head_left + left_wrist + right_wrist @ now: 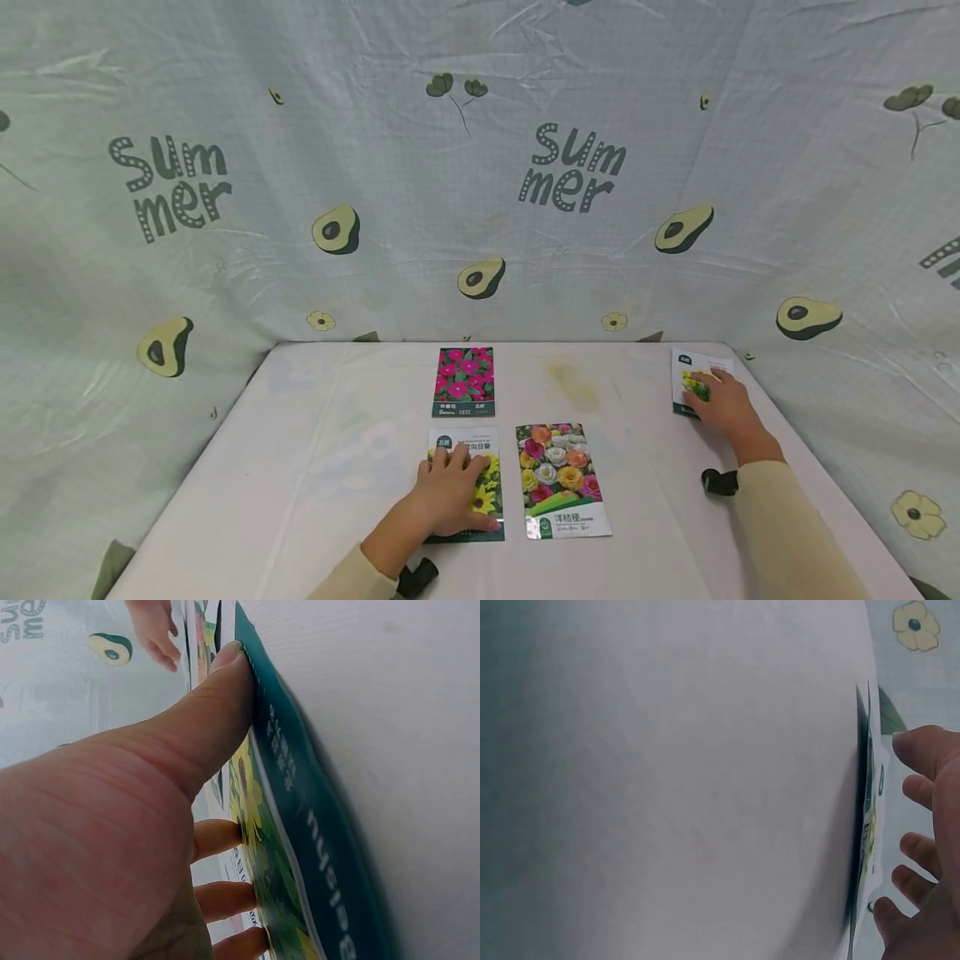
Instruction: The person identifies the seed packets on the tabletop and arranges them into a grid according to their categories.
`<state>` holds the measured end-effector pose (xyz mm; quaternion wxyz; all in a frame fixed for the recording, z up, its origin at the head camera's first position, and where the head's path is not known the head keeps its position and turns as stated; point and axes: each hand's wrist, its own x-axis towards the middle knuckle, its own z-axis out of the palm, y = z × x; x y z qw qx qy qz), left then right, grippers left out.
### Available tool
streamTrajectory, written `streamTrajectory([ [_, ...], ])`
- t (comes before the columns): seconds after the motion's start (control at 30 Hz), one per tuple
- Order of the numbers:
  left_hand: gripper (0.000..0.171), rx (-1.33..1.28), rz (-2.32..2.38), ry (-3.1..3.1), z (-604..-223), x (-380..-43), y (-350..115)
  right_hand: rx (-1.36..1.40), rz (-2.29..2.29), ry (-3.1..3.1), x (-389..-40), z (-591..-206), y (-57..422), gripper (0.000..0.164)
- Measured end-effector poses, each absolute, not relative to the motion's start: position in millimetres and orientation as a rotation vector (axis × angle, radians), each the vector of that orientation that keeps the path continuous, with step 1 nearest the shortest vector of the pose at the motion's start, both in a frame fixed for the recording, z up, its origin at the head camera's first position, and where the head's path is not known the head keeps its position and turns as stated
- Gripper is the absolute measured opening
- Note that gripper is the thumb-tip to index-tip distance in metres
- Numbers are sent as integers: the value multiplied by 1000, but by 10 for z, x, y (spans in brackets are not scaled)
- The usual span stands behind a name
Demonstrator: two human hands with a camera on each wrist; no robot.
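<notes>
My left hand (452,493) lies with fingers spread across a sunflower seed packet (489,483), which is flat on the table in the head view. Its thumb rests near the green bottom strip, and in the left wrist view the other fingertips touch the printed face of the packet (279,889). At the far right, my right hand (726,408) reaches over another seed packet (682,375) with yellow flowers on white. From the right wrist view, the fingers of the right hand (922,851) hover just above that packet (871,817), slightly parted.
A packet with colourful rose-like blooms (562,479) lies right of the sunflower one. Behind sits a packet with pink flowers (465,379). The white table (337,500) meets a hanging avocado-print cloth (405,167) at its back and sides.
</notes>
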<state>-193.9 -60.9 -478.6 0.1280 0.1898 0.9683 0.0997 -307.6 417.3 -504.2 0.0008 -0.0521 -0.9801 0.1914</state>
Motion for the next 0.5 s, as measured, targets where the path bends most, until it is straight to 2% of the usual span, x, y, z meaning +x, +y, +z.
streamTrajectory([
  [0.5,91,554,312,2803,-4794,-1941,-616,-168,595,-3184,-3158,-5054,4226,68],
])
